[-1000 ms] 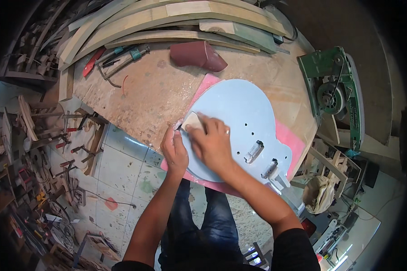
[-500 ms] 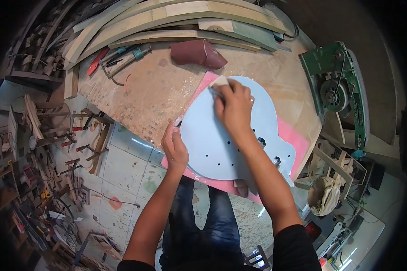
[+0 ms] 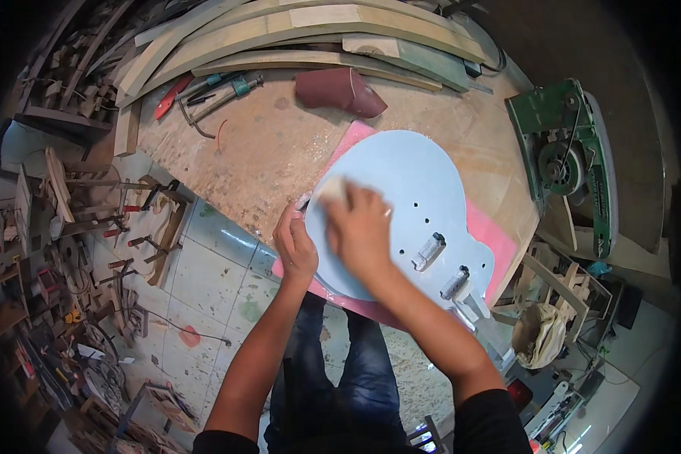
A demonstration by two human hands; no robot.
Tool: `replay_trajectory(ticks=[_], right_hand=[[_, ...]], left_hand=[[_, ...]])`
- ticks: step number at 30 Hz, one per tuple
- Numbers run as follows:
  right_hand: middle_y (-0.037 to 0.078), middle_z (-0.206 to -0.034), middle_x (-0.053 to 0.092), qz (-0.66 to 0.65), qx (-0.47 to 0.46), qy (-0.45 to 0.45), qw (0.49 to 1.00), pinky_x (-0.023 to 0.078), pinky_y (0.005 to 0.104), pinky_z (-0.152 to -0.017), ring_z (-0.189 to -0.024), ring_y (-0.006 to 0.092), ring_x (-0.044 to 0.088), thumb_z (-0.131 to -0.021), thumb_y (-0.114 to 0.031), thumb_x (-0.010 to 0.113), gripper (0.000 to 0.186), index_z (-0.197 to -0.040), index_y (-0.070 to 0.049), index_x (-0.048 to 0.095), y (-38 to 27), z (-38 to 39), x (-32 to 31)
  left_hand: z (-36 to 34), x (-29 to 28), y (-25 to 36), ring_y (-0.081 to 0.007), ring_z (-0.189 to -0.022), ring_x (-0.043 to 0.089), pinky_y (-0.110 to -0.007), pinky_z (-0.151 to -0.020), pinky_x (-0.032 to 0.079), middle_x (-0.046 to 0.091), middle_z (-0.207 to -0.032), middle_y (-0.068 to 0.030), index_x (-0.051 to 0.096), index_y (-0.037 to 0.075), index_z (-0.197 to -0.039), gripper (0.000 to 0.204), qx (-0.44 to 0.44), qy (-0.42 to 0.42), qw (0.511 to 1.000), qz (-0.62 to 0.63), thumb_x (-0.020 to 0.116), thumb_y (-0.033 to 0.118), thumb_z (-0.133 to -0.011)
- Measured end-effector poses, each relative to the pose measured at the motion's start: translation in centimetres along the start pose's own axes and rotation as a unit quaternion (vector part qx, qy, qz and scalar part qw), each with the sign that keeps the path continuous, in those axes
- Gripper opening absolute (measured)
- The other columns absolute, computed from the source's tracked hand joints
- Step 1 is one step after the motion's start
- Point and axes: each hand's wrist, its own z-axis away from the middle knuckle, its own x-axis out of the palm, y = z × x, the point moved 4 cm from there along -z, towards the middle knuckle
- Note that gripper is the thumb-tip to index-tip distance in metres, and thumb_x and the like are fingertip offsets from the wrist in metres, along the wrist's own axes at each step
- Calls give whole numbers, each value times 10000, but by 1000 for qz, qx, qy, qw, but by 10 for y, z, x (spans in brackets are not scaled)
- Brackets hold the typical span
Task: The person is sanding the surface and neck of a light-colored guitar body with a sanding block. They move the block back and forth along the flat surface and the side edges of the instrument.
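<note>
A pale blue electric guitar body [image 3: 424, 166] lies flat on a pink foam sheet [image 3: 492, 225] on the workbench. Two pickup cavities and several small holes show in its face. My left hand [image 3: 295, 246] grips the rim at the body's left side, its fingers closed around the edge. Over the left part of the face, my right hand [image 3: 358, 227] presses a small beige piece of sandpaper [image 3: 330, 193] against the surface. That hand is smeared by motion, and its fingers partly hide the piece.
Beyond the body lies a curled dark red abrasive sheet [image 3: 340, 91]. Clamps [image 3: 227, 98] and long curved timbers [image 3: 303, 34] are at the bench's far side. A green belt machine [image 3: 564, 163] stands at the right. Wooden frames with clamps [image 3: 140, 227] crowd the left floor.
My right hand has swept the sandpaper from the far edge of the guitar body toward its left side, nearer me, uncovering the pickup cavities. My left hand keeps its hold.
</note>
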Motion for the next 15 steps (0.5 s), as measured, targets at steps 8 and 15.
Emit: replay_trajectory(ticks=[8,15], right_hand=[[216,-1395,626,16,80,92,992,467,583,-967,-1195,440,589,-837,-111,740,393,-1219,-205,744,60,-49,-20],[193,-1380,642,1,7,17,1000,463,573,-979,-1198,427,594,-829,-108,750,377,-1188,-221,772,34,-26,-13]], left_hand=[[-2,7,14,-481,-933,675,-491,-836,511,699,-1024,-312,682,-98,-1188,435,33,17,999,6,432,235,-1062],[-2,1,15,-500,-937,664,-507,-838,506,690,-1016,-315,675,-94,-1163,417,29,6,1000,-5,420,221,-1066]])
